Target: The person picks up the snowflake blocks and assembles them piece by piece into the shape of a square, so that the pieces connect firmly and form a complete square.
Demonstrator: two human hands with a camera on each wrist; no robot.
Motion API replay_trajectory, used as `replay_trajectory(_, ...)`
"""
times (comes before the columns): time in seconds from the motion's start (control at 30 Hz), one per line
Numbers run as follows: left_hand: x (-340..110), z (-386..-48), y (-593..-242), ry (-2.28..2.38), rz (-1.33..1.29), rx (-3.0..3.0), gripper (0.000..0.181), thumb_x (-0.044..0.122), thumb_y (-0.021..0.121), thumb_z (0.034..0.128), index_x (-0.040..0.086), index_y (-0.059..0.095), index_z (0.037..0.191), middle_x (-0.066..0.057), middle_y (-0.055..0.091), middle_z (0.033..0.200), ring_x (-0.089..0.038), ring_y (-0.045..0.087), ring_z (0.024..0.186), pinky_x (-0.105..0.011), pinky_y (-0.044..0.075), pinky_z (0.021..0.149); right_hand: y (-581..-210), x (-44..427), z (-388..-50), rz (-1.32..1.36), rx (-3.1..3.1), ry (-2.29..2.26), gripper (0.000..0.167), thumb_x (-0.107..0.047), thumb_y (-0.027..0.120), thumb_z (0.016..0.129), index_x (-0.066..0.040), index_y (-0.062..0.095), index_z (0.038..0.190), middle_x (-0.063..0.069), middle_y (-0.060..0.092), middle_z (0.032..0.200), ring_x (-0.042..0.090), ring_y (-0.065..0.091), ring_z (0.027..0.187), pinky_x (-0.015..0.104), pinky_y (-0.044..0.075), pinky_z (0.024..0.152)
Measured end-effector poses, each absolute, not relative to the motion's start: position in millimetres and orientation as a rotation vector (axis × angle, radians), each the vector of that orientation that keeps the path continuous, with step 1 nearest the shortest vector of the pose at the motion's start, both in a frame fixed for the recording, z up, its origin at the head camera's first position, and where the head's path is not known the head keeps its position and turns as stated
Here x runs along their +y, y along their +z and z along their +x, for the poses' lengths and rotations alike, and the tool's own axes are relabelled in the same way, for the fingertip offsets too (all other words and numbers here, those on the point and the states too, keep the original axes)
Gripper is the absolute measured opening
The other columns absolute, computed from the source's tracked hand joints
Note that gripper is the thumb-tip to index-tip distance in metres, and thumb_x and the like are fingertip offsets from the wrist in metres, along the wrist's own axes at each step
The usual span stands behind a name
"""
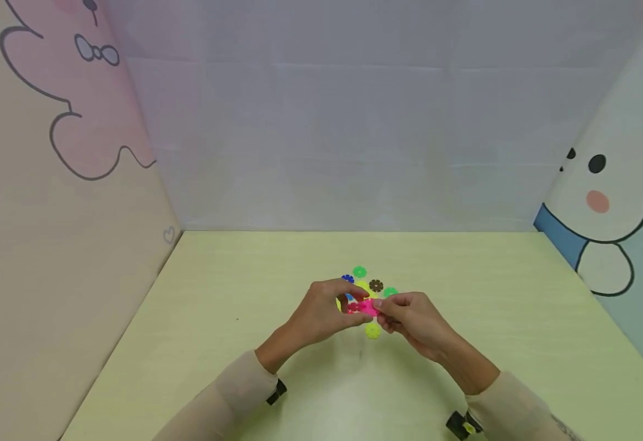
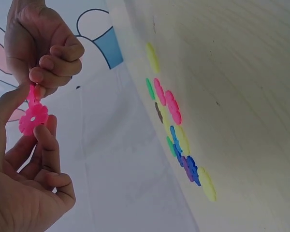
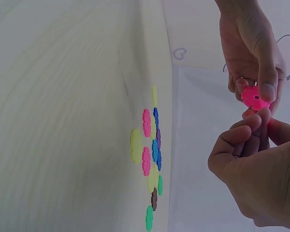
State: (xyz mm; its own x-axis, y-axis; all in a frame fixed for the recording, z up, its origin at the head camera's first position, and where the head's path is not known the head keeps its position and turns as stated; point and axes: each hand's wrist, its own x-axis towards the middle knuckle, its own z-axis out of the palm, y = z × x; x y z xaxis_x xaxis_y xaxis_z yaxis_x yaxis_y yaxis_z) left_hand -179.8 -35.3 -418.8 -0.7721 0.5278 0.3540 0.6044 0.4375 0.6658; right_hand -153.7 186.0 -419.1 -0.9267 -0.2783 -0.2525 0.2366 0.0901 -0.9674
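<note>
Above the table, both hands meet at pink flower-shaped plastic discs with notched edges. My left hand point(image 1: 318, 311) pinches one pink disc point(image 2: 33, 120) between thumb and fingers; its face and centre hole show in both wrist views. A second pink piece point(image 2: 34, 94), seen nearly edge-on, meets the first at its rim. My right hand point(image 1: 417, 321) pinches this second piece, its other fingers curled in. How deep the two slot together is hidden by fingertips. In the right wrist view the left thumb lies across the pink disc point(image 3: 253, 98).
Behind and below the hands, several loose discs lie on the pale table point(image 1: 216, 275): green point(image 1: 360, 271), brown point(image 1: 376, 285), yellow point(image 1: 373, 331), blue point(image 1: 347, 278), more pink point(image 3: 146, 161) and purple point(image 2: 187, 169). A white sheet point(image 1: 354, 141) backs the table; printed panels flank it.
</note>
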Motion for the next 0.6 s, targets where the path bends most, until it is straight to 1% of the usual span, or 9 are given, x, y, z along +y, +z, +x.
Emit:
replay_trajectory(0.1,-35,-181,-420,-1.24,-1.028,-2.594,0.033,0.024,0.09,0.0802,0.01,0.079,0.108,0.001,0.076,0.093,-0.008,0.06,0.072,-0.017,0.049,0.059,-419,184,-154,-0.066,1.995,-1.888,0.031,-0.023,0.063,0.104,0.007,0.069,0.097,0.002,0.066,0.08,0.016,0.059,0.077,0.023,0.056,0.075)
replay_trajectory(0.23,-36,-181,-420,-1.215,-1.006,-2.621,0.031,0.023,0.09,0.08,0.01,0.079,0.106,0.001,0.077,0.094,-0.009,0.061,0.074,-0.018,0.051,0.061,-419,186,-157,-0.076,2.064,-1.841,0.034,-0.026,0.062,0.104,0.007,0.071,0.098,0.002,0.069,0.083,0.016,0.061,0.08,0.024,0.055,0.076)
replay_trajectory(0.3,-36,-181,-419,-1.215,-0.983,-2.643,0.031,0.024,0.09,0.0804,0.011,0.079,0.106,0.001,0.077,0.096,-0.009,0.062,0.075,-0.018,0.052,0.062,-423,188,-161,-0.057,2.178,-1.775,0.035,-0.026,0.063,0.104,0.008,0.072,0.099,0.007,0.071,0.085,0.02,0.062,0.083,0.028,0.055,0.077)
replay_trajectory(0.37,-38,-181,-420,-1.213,-0.964,-2.657,0.03,0.024,0.09,0.0806,0.012,0.079,0.106,0.002,0.078,0.097,-0.008,0.062,0.075,-0.019,0.052,0.063,-431,191,-166,-0.021,2.35,-1.636,0.032,-0.025,0.064,0.102,0.005,0.075,0.1,0.008,0.073,0.089,0.02,0.063,0.085,0.031,0.054,0.076)
replay_trajectory(0.4,-38,-181,-420,-1.218,-0.952,-2.664,0.03,0.025,0.09,0.0807,0.012,0.079,0.106,0.003,0.078,0.098,-0.008,0.063,0.075,-0.019,0.052,0.063,-436,193,-168,-0.014,2.438,-1.551,0.029,-0.024,0.066,0.101,0.003,0.077,0.1,0.009,0.075,0.091,0.021,0.063,0.085,0.032,0.053,0.075)
replay_trajectory(0.47,-40,-181,-421,-1.222,-0.939,-2.67,0.03,0.025,0.09,0.0808,0.013,0.079,0.106,0.003,0.078,0.098,-0.007,0.063,0.075,-0.019,0.052,0.063,-446,193,-171,-0.057,2.599,-1.349,0.024,-0.022,0.071,0.097,0.0,0.079,0.098,0.008,0.076,0.091,0.018,0.063,0.081,0.031,0.051,0.071)
replay_trajectory(0.53,-40,-181,-421,-1.218,-0.931,-2.674,0.03,0.025,0.089,0.0809,0.012,0.079,0.106,0.003,0.078,0.098,-0.007,0.062,0.074,-0.019,0.052,0.063,-454,191,-172,-0.138,2.712,-1.146,0.018,-0.022,0.075,0.093,-0.005,0.08,0.089,0.001,0.074,0.08,0.012,0.059,0.071,0.027,0.046,0.063)
replay_trajectory(0.57,-41,-181,-421,-1.216,-0.93,-2.675,0.03,0.025,0.089,0.0809,0.012,0.079,0.106,0.002,0.078,0.098,-0.007,0.062,0.075,-0.019,0.052,0.063,-457,189,-172,-0.19,2.749,-1.067,0.018,-0.021,0.078,0.091,-0.006,0.078,0.08,-0.002,0.069,0.071,0.01,0.055,0.065,0.025,0.043,0.059)
replay_trajectory(0.6,-41,-180,-420,-1.217,-0.928,-2.677,0.03,0.025,0.089,0.0811,0.012,0.079,0.107,0.003,0.078,0.098,-0.007,0.062,0.075,-0.019,0.052,0.063,-459,186,-172,-0.229,2.782,-0.991,0.023,-0.022,0.08,0.089,-0.008,0.074,0.072,-0.005,0.062,0.064,0.009,0.049,0.061,0.023,0.039,0.057)
